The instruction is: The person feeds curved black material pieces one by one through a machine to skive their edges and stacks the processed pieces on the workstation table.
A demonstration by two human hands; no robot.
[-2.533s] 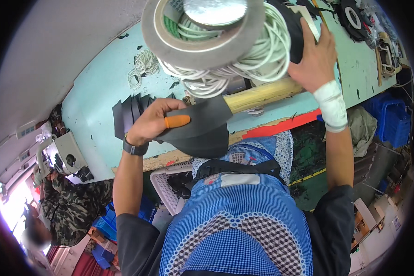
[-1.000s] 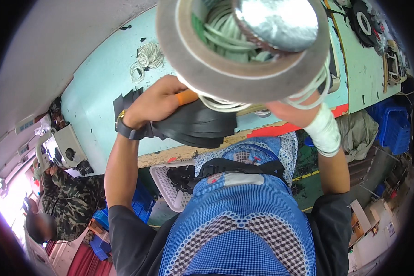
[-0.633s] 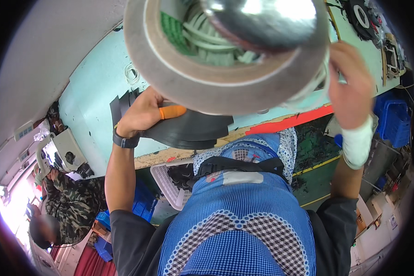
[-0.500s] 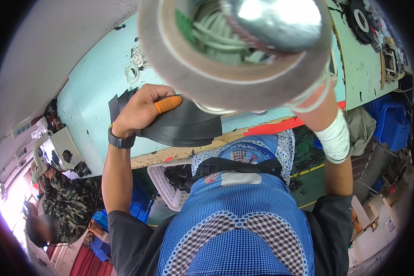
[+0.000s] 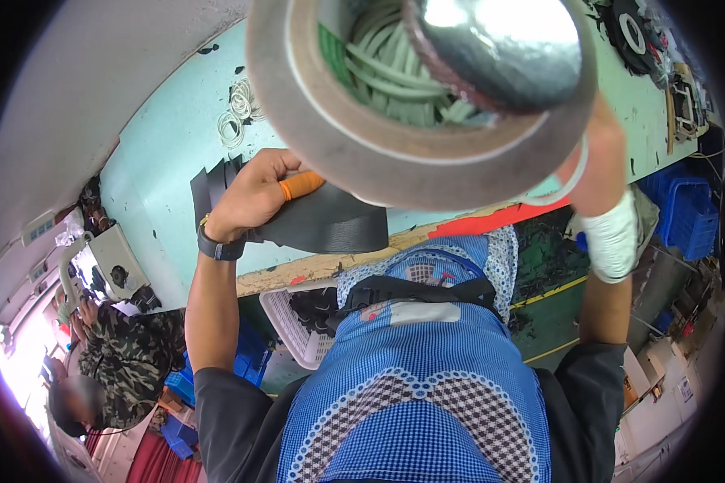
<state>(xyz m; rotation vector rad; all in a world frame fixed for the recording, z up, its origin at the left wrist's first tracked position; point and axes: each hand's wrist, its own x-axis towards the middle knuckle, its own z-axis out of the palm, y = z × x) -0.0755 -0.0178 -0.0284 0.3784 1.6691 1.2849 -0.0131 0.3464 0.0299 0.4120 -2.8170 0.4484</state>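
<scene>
My left hand (image 5: 258,193), with an orange finger cot (image 5: 301,184) on one finger, grips a stack of black sheets (image 5: 334,221) at the table's near edge. Their far part passes behind a large round grey-rimmed object (image 5: 362,165) close to the camera, which has a shiny silver dome and white loops inside its rim. My right hand (image 5: 600,165) is blurred beside that rim, its fingers mostly hidden. A white elastic loop (image 5: 557,195) hangs at this hand. A thick bundle of white bands (image 5: 610,245) wraps my right wrist.
Coiled white loops (image 5: 232,125) lie on the pale green table (image 5: 169,153). Below the table edge stands a pinkish-white basket (image 5: 286,326) with black pieces. Blue crates (image 5: 689,213) are at the right. At the left, a person in camouflage (image 5: 125,366) sits by a machine (image 5: 109,266).
My right hand has moved right, away from the sheets, and the white loop beside it has shifted the same way. My left hand keeps its hold; the sheets look more closely stacked.
</scene>
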